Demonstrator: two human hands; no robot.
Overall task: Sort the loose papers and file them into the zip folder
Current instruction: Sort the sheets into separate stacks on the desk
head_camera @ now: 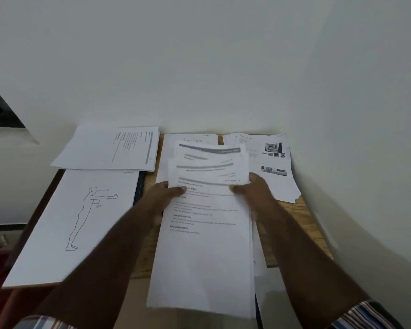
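Left hand [166, 198] and right hand [249, 188] gripping a fanned stack of papers [207, 233] by its sides above the wooden tabletop [294, 219], dark zip folder [140, 186] edge showing under a figure-drawing sheet [81, 219] at left

Small wooden table [304, 224] against plain white wall [199, 55].
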